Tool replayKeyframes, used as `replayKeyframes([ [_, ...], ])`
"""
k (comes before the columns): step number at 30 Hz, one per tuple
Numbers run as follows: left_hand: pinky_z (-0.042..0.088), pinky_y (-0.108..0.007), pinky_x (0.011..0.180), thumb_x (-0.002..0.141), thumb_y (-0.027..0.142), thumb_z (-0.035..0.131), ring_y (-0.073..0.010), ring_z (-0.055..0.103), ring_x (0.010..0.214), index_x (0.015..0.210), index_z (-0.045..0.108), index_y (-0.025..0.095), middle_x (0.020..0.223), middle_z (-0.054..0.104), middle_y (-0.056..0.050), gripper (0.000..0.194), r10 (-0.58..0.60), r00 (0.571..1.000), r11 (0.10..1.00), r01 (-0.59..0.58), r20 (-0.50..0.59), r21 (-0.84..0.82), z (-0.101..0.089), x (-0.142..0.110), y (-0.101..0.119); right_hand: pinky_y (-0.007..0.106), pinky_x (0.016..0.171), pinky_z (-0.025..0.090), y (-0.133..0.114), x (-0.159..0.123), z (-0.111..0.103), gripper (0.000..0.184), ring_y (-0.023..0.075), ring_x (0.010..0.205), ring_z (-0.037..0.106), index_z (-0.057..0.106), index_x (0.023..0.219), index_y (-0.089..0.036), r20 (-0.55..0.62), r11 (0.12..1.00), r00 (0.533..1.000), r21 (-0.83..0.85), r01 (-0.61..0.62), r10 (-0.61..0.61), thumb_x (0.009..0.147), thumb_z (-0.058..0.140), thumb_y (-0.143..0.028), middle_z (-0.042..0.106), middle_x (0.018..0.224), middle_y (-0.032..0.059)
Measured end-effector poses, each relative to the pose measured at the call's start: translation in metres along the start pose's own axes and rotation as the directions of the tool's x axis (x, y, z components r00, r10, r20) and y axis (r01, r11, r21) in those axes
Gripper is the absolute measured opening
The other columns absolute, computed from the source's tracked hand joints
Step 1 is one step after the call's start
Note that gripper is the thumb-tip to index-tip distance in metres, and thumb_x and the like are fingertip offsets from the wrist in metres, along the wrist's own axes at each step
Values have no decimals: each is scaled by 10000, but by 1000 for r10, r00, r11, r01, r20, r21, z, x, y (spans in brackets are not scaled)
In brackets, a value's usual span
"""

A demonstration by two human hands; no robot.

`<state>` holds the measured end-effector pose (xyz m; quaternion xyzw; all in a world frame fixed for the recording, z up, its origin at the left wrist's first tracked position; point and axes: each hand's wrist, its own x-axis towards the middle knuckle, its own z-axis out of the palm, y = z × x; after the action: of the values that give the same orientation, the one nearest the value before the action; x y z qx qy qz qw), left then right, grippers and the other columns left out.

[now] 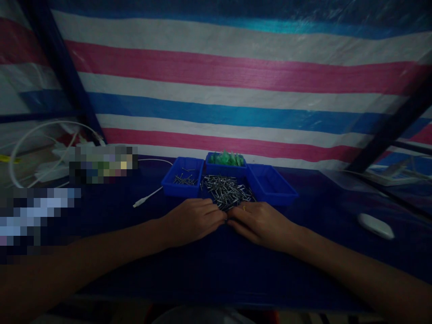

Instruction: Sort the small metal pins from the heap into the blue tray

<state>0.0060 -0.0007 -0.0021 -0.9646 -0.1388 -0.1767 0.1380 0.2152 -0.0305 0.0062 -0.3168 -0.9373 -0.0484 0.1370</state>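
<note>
A heap of thin metal pieces that look like nails or screws point(225, 190) lies on the dark blue table, among three blue bins. My left hand point(195, 219) rests palm down at the heap's near edge with its fingers curled together. Opposite it, my right hand point(259, 220), wearing a ring, has its fingers drawn in at the same edge. The fingertips of both hands meet or nearly meet; whatever they pinch is hidden. More of the metal pieces lie in the left bin point(170, 183). Green plastic pieces or packets point(227, 158) fill the back bin point(232, 170).
The right bin point(280, 196) stands beyond my right hand. A white cable plug point(141, 201) lies left of the bins. Farther right is a rounded white object point(375, 226). Striped plastic sheeting point(236, 81) hangs behind the table point(216, 274), between dark frame posts.
</note>
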Motion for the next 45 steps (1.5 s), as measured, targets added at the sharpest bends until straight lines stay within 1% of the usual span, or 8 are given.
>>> replayKeyframes([
  [2,417,-259,629,936,232,349,-148,515,695,878,578,143,742,588,-20,252,-11,1000,1000,11,-5,-10,1,0,0,239,567,357,1,0,1,225,118,598,490,530,846,-136,6,1000,1000,-14,4,-4,916,338,-230,552,693,30],
  [6,413,-243,641,941,244,344,-134,524,706,918,566,142,770,593,-23,245,-39,999,996,39,-4,-77,2,1,0,236,559,349,2,-1,1,205,117,599,490,522,831,-143,37,1000,999,-26,2,-1,909,371,-256,550,696,28],
  [10,404,-241,636,929,280,376,-135,525,707,913,557,149,769,585,-22,224,-95,995,989,96,15,-110,0,1,-1,237,561,346,0,0,0,208,115,592,483,521,822,-147,41,999,999,-40,-9,10,912,355,-232,547,689,24],
  [13,396,-251,620,901,297,422,-144,520,699,868,555,148,747,572,-19,202,-158,986,981,162,47,-104,-3,1,-1,240,569,344,-1,0,-1,209,118,599,480,521,825,-145,38,999,999,-34,-15,16,911,349,-228,546,688,25],
  [15,389,-253,606,883,287,443,-145,512,682,824,551,151,728,563,-14,183,-173,982,979,179,70,-97,-4,0,-2,240,569,341,-1,0,0,207,116,596,475,520,829,-144,34,999,999,-28,-20,21,910,349,-228,544,686,23],
  [24,364,-245,579,881,247,420,-137,481,648,770,524,155,696,541,-9,178,-103,994,991,106,38,-86,-2,-1,-3,236,567,333,-1,-1,0,197,111,587,460,521,811,-144,33,999,999,-44,-30,32,899,361,-216,536,672,19],
  [36,359,-255,571,884,241,418,-138,473,639,794,522,156,700,536,-4,162,-67,998,995,67,7,-67,0,-2,-5,252,585,345,0,1,0,200,125,620,475,538,833,-137,40,1000,999,-12,-21,22,895,365,-215,550,706,33],
  [45,362,-257,577,886,246,416,-139,481,652,807,529,157,703,541,-4,164,-78,997,995,79,15,-67,-1,-3,-4,246,594,352,-1,-1,-1,191,119,625,486,546,839,-133,42,1000,999,-6,-29,30,892,376,-204,557,711,37],
])
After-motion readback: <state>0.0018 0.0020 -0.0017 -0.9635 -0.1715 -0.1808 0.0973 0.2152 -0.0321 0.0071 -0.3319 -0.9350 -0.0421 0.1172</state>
